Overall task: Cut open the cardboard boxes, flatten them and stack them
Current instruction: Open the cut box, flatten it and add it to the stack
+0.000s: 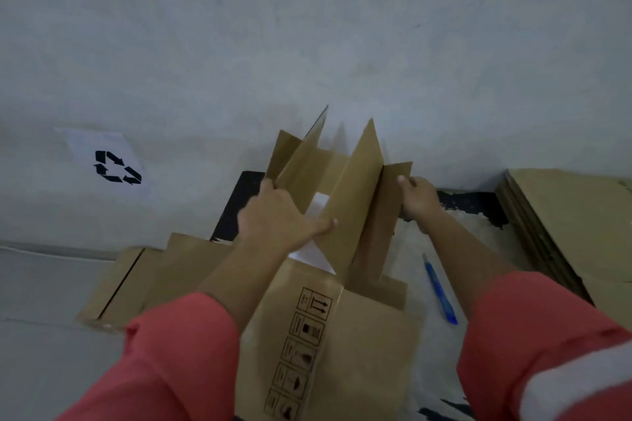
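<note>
A brown cardboard box [345, 335] lies in front of me, cut open, with printed handling symbols on its near panel and its far flaps standing up. My left hand [277, 215] grips the left upright flap, thumb stretched toward the middle flap. My right hand [419, 196] holds the edge of the right flap [393, 188]. A white label [316, 212] shows between the flaps. A blue cutter [439, 289] lies on the table to the right of the box, untouched.
A flattened box [143, 280] lies at the left on the table. A stack of flat cardboard [567, 225] sits at the right edge. A recycling sign [113, 164] hangs on the grey wall behind.
</note>
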